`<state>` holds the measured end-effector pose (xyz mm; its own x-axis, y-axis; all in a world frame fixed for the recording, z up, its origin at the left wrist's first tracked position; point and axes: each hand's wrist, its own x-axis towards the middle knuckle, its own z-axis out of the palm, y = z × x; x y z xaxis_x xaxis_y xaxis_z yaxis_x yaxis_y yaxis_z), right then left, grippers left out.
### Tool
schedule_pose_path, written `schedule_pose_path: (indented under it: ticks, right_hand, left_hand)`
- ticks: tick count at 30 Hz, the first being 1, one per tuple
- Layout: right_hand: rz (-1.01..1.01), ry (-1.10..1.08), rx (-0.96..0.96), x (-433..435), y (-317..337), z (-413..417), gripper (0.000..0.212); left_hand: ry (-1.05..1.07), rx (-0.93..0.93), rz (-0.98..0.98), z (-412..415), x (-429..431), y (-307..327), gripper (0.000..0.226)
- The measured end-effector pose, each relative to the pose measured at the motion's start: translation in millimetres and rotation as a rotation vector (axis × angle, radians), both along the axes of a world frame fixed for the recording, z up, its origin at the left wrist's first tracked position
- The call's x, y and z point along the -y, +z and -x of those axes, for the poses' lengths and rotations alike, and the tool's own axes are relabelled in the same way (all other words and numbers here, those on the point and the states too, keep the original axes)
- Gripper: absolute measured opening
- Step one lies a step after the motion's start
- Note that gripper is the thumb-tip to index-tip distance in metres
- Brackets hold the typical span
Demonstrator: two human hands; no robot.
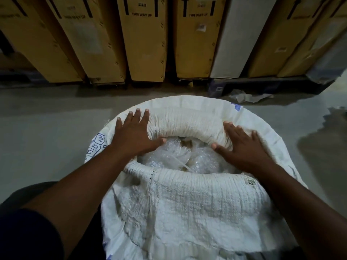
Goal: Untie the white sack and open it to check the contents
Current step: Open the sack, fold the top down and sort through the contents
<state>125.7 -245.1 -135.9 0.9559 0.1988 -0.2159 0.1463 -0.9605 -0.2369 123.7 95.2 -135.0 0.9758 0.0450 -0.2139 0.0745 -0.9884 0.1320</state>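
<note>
— So, what do we have around us?

— Tall cardboard boxes (148, 40) stand in a row along the far side, some printed "THIS WAY UP" with arrows, and one pale box (242, 38) stands among the brown ones. They rest on a dark pallet (262, 85). A crumpled scrap of clear plastic (247, 97) lies on the grey floor (47, 132) just in front of the pallet. Between us and the boxes the floor is bare.

— And the white sack?

— The white sack (187, 203) stands on the floor right in front of us, close to our body, with the boxes well beyond it. Its mouth is open, and the woven cloth is rolled down into a thick, wrinkled rim all around. Blue printed marks show on its left side and at the far right edge.

— What do we see inside?

— Bubble wrap (169, 156) fills the opening, and something brownish shows under the far rim; we cannot tell what it is.

— Our hands?

— Our left hand (135, 136) lies flat on the rolled rim at the far left, fingers spread, thumb at the inner edge. Our right hand (242, 145) lies flat on the rim at the right, fingers spread too, thumb at the opening. Neither grips anything; both press open-palmed on the cloth.
</note>
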Motion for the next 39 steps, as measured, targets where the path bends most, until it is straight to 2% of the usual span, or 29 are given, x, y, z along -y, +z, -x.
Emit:
schedule_pose_path:
  ticks: [3, 7, 11, 16, 19, 24, 29, 33, 34, 36, 39]
  right_hand:
    - [0.032, 0.001, 0.005, -2, 2, 2, 0.114]
    - [0.05, 0.032, 0.114, -7, 23, 21, 0.113]
    - [0.087, 0.152, 0.119, -9, 42, 62, 0.122]
    - [0.275, 0.229, -0.006, 8, 46, 106, 0.132]
    - [0.335, 0.237, -0.05, 16, 55, 130, 0.143]
    - [0.469, 0.31, -0.101, 13, 61, 169, 0.141]
    - [0.491, 0.485, -0.077, 14, 61, 214, 0.138]
    - [0.543, 0.611, -0.181, 13, 61, 249, 0.128]
    - [0.541, 0.604, -0.126, 11, 59, 256, 0.125]
    - [0.577, 0.522, -0.245, 10, 61, 266, 0.125]
    - [0.514, 0.414, -0.231, 4, 64, 261, 0.129]
  left_hand:
    - [-0.017, 0.03, 0.012, 2, 0, 2, 0.125]
    - [-0.066, 0.262, 0.045, 14, 9, 19, 0.13]
    - [-0.228, 0.359, -0.024, 48, 20, 36, 0.134]
    - [-0.51, 0.206, -0.191, 110, 27, 44, 0.136]
    - [-0.59, 0.122, -0.229, 149, 23, 46, 0.134]
    - [-0.609, -0.082, -0.37, 197, 20, 57, 0.133]
    - [-0.651, -0.264, -0.429, 239, 25, 61, 0.117]
    - [-0.669, -0.41, -0.434, 276, 38, 54, 0.103]
    - [-0.657, -0.44, -0.431, 281, 41, 53, 0.101]
    - [-0.641, -0.447, -0.418, 283, 43, 53, 0.104]
    - [-0.563, -0.455, -0.324, 269, 43, 59, 0.119]
